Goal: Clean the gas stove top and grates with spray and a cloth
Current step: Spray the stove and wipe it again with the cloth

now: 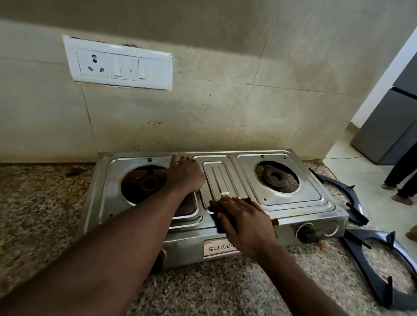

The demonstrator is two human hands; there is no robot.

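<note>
While the left hand (pixel 185 176) lies flat, fingers straight, on the two-burner stainless-steel gas stove (pixel 325 204) beside its uncovered left burner (pixel 149 184), the right hand (pixel 246 221) presses a dark brown cloth (pixel 245 201) with spread fingers against the front of the centre panel. Two black metal grates (pixel 380 266) lie off the stove on the speckled granite counter (pixel 32 204) to the right (no spray bottle shows). A hard stroke could drag the cloth onto the black control knob (pixel 306 232), or shift the stove should the bracing hand slip toward the open burner.
</note>
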